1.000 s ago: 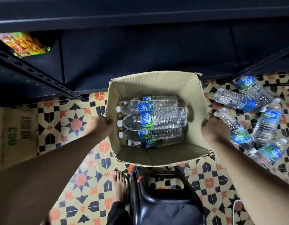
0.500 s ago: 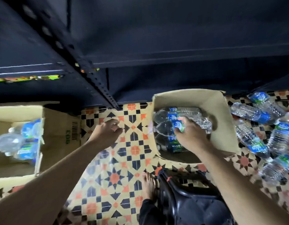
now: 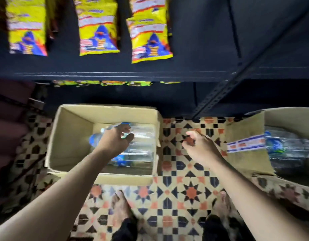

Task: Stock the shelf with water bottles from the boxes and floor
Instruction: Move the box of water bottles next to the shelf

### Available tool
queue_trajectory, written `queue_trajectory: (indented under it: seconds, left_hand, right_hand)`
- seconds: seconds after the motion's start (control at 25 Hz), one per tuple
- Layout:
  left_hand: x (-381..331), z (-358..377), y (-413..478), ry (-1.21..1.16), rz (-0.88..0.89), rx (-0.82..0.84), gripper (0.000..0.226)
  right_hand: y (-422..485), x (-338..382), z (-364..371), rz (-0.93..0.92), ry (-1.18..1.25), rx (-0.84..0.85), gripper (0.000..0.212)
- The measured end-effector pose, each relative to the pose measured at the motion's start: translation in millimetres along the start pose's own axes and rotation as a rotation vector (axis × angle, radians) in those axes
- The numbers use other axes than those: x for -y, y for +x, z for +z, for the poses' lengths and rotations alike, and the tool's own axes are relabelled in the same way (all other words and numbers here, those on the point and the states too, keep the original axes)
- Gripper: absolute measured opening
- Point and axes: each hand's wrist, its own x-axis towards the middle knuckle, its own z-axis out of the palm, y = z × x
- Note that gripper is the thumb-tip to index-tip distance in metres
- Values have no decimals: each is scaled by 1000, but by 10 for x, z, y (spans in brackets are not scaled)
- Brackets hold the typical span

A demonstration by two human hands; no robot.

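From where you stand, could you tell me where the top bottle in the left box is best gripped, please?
Round its middle, from above: the top bottle lies on its side atop others in the open box, so its barrel faces up. The left hand wraps it there.

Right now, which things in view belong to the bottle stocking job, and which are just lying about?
Job: clear plastic water bottle with blue label, gripped by left hand; open brown cardboard box around it; second cardboard box of bottles at right; dark metal shelf; empty right hand.
Lying about: yellow snack packets; patterned tiled floor.
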Motion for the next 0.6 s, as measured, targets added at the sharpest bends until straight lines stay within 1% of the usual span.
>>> queue_trajectory:
  seconds: [0.04,0.08,0.12,0.2,0.28,0.36,0.44,0.52,0.56,0.6]
  left_hand:
    - [359,-196,40,26,-14,-20,39]
    - [451,-205,76,38,-19,-24,40]
    - [659,-243,128,46,-46,-22,42]
    - [1235,-391,257,49,-115,-79,46]
    - [1661,-428,415,28,-161,-175,60]
    - [1950,-473,549,55,-223,-265,77]
    - [2204,-532,705,73,-326,-341,91]
    - [2406,-584,853,0,-485,-336,97]
    - [2505,-602,926,-77,-540,-313,91]
    - [2596,-612,978,-125,-572,-278,81]
  right_hand:
    - [32,263,272,5,21,8,46]
    - [28,320,296,23,65,3,50]
    - [54,430,422,37,98,14,55]
    - [190,699,859,64,119,-13,72]
    - [302,827,1161,78,185,-74,88]
    - [436,836,1407,118,286,-149,95]
    - [550,825,1566,213,368,-216,97]
    - [668,753,1677,287,373,-239,94]
    - [707,730,1717,324,356,-239,90]
    - [743,700,1764,348,327,-255,83]
